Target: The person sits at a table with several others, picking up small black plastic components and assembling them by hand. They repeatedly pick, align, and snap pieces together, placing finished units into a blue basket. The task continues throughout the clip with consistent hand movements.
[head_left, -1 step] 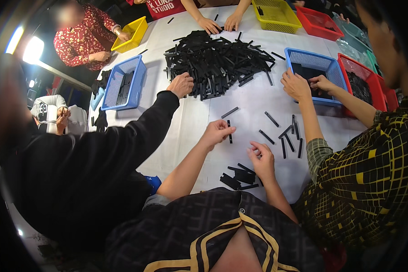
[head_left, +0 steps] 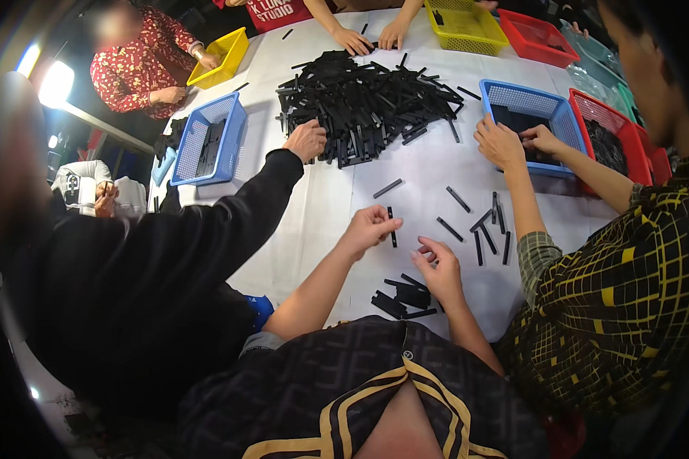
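Note:
Between thumb and fingertips my left hand [head_left: 369, 231] pinches a slim black strip [head_left: 393, 239], held upright over the white table. My right hand [head_left: 439, 269] is lifted to the right of it, fingers loosely curved and apart, with nothing visible in them. Just below that hand lies a small heap of black strips [head_left: 406, 297], partly next to my wrist. Several loose black strips [head_left: 491, 229] are scattered to the right of my hands, and a single strip [head_left: 388, 187] rests just beyond my left hand.
A large pile of black strips [head_left: 360, 99] covers the table's far middle. A blue basket [head_left: 233, 145] stands left, another blue basket [head_left: 563, 115] right, beside a red basket [head_left: 628, 145]. A co-worker's black sleeve [head_left: 245, 199] reaches across on the left; another person's hands [head_left: 501, 144] work on the right.
My left hand, with the black strip, has shifted very slightly right and down. My right hand has drifted slightly left. Otherwise the scene looks the same.

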A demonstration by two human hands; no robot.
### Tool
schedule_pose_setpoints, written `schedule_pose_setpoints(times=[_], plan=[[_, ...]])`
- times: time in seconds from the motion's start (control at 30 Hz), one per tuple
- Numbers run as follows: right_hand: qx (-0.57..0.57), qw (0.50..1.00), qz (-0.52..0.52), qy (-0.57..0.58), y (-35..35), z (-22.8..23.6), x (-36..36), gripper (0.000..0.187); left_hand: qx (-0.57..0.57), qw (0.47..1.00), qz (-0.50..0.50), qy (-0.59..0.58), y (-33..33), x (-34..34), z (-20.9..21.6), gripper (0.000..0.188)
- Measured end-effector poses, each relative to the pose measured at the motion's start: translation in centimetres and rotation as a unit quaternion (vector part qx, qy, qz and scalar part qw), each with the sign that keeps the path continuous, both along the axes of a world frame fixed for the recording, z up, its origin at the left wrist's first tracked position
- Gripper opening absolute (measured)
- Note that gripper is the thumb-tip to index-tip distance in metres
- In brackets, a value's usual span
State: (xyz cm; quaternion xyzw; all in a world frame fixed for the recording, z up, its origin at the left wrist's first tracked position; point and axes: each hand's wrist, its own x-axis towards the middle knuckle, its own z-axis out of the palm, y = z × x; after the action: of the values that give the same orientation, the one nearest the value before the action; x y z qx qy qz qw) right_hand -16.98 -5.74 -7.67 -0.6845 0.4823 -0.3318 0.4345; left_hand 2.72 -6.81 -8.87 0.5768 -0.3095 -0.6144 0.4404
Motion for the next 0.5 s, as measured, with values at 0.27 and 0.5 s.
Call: schedule_pose_setpoints(times=[0.27,0.5], plan=[[0.241,0.953,0.13,-0.13,2.0,5.4,0.3,0.021,-0.078,0.99,0.058,0.104,4.5,-4.0,6.0,0.025],[0.375,0.863,0.141,-0.308,3.2,9.4,-0.9,0.022,-0.103,0.99,0.068,0.071,3.8,0.0,9.9,0.037]])
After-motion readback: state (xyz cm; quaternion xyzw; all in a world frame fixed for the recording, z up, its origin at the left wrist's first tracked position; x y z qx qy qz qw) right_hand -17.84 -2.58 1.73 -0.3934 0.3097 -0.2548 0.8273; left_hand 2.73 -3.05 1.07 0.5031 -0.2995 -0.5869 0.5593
